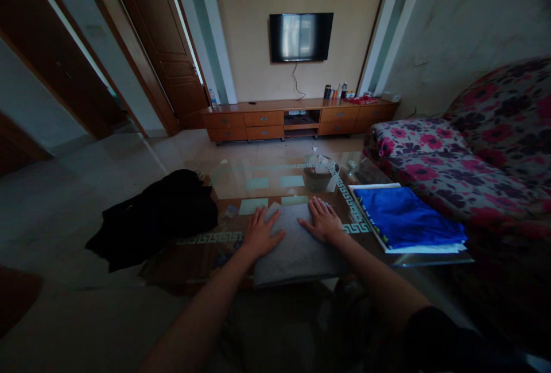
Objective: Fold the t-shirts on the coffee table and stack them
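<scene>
A soft gray cloth (297, 255), folded into a flat, four-sided shape, lies at the near edge of the table, right in front of the person. The left hand (262, 238) presses on its left side, with fingers and thumb spread wide. The right hand (325, 222) lies flat near its far right corner, fingers a little apart and thumb out. Neither hand grips anything. The table (357, 228) is shiny glass with pale bands of square, maze-like curls. On the left sits a floppy, bumpy black cloth (159, 218). On the right is a smooth, bright blue cloth (408, 215), folded flat. Beyond it is a sofa (430, 138) with pink and dark flowers. Farther back, small bottles (329, 93) stand on a long wooden cabinet (262, 120); their labels are too tiny to read. A flat black TV (301, 37) hangs above.
</scene>
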{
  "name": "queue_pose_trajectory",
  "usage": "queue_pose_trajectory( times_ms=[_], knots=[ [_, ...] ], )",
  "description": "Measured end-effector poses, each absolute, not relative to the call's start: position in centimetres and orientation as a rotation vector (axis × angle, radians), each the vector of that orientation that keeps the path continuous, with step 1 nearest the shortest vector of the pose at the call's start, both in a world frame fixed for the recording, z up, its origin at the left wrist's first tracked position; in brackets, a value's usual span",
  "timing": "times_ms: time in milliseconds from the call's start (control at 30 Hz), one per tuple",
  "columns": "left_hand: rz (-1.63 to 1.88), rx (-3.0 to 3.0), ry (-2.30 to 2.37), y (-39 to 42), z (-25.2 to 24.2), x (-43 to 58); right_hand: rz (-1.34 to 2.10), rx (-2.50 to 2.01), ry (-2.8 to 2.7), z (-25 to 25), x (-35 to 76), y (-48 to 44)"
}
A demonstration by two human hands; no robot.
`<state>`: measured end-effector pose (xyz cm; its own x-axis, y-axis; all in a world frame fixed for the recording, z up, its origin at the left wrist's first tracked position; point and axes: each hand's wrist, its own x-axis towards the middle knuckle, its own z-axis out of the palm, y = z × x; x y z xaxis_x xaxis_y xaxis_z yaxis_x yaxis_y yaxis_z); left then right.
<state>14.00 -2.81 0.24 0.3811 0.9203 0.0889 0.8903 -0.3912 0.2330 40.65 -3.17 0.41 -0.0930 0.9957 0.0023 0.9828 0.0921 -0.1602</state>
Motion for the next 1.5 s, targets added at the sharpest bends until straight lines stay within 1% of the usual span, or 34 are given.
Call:
queue_pose_trajectory(
  times_ms=[233,433,567,667,800,900,1000,1133,1267,1400,1500],
  knots=[
    [0.277,2.444,1.646,-2.3,-0.1,13.9,0.224,-2.02,-2.203,0.1,40.9,-3.2],
    [0.317,2.491,1.683,-2.9,0.7,14.2,0.411,-2.042,-2.137,1.4,41.4,-3.0],
    [0.339,2.577,1.614,-4.0,0.8,14.7,0.296,-2.132,-2.098,1.1,41.6,-3.7],
    [0.316,2.568,1.591,-4.6,0.7,15.1,0.213,-2.117,-2.11,0.3,41.5,-4.2],
    [0.377,2.601,1.6,-5.3,1.2,15.7,0.146,-2.133,-2.083,0.1,41.1,-4.4],
    [0.403,2.703,1.471,-6.1,1.6,16.5,0.054,-2.16,-2.067,0.5,40.1,-4.9],
    [0.373,2.723,1.39,-7.0,1.4,17.4,-0.024,-2.081,-2.122,0.5,38.6,-5.9],
    [0.358,2.705,1.423,-7.5,0.7,17.8,0.008,-2.054,-2.157,0.1,37.2,-7.0],
    [0.366,2.742,1.451,-7.8,1.2,18.0,0.048,-2.066,-2.156,0.1,37.2,-6.9],
    [0.37,2.764,1.404,-8.5,2.0,18.5,0.141,-2.095,-2.144,0.5,37.5,-6.5],
    [0.305,2.74,1.321,-9.2,1.7,18.9,0.16,-2.111,-2.144,0.6,37.5,-6.6]
  ],
)
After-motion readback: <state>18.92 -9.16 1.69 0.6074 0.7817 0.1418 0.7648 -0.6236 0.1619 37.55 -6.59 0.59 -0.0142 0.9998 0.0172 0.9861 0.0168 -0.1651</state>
